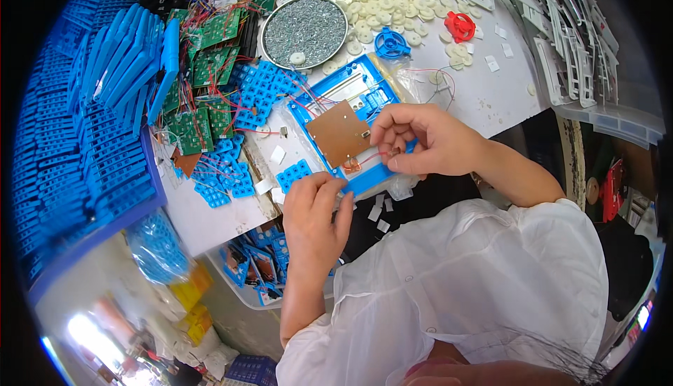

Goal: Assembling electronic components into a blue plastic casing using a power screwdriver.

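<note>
While our right hand [426, 139] is holding its fingers curled at the red wire [371, 157] (we are not telling whether it pinches), our left hand [312, 207] is resting, loosely spread, by the near corner of the blue casing [375, 179]; the brown circuit board [336, 134] is lying across it, and we are judging it light, stiff, brittle, best taken by its edges; beyond, we are reading no writing on the white slips [492, 63]

A loose, thin white shirt [470, 288] fills the lower right of the frame, creased and slightly sheer, with small round buttons [409, 279] down its front. Its short sleeves [564, 242] leave forearms [304, 291], left hand [313, 207] and right hand [431, 141] bare.
</note>
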Tool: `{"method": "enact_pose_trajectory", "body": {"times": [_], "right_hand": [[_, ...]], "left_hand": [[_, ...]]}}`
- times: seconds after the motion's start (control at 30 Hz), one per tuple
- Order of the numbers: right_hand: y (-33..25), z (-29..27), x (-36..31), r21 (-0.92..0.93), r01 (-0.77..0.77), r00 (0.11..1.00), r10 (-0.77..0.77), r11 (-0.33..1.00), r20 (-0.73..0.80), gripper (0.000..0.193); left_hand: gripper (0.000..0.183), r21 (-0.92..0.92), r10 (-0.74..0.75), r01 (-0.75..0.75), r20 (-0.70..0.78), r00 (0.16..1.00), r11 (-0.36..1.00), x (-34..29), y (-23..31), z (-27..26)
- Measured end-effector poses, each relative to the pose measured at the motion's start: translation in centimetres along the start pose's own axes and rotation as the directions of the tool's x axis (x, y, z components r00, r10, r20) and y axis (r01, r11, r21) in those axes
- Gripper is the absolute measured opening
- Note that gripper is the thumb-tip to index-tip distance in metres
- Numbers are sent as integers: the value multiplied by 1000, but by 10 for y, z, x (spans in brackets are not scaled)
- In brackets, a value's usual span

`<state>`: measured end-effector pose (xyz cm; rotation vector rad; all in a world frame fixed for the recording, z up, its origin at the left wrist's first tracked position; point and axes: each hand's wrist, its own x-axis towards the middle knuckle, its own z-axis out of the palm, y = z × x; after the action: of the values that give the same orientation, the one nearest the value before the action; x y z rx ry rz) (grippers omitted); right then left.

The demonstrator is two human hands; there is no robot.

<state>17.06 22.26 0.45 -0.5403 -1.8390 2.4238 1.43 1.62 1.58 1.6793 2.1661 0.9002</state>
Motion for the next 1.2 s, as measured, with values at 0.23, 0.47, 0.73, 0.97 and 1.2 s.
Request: {"method": "enact_pose_trajectory", "body": {"times": [0.23, 0.47, 0.73, 0.97, 1.2], "right_hand": [[-9, -16, -12, -586, 118, 977, -201, 802, -77, 10], [-12, -21, -16, -542, 125, 989, -144, 831, 7, 17], [-2, -25, -31, -832, 263, 948, -292, 489, 128, 17], [5, -21, -36, -895, 385, 846, -474, 224, 245, 19], [8, -24, -35, -892, 397, 864, -415, 215, 284, 20]], "left_hand": [[31, 31, 102, -100, -65, 993, 994, 16, 4, 16], [34, 9, 115, -115, 17, 993, 993, 13, -11, 26], [40, -9, 150, -150, 14, 989, 989, 14, -13, 25], [37, -20, 25, -24, 70, 997, 1000, 12, -11, 23], [34, -23, 67, -66, 57, 996, 998, 13, -14, 25]]}}
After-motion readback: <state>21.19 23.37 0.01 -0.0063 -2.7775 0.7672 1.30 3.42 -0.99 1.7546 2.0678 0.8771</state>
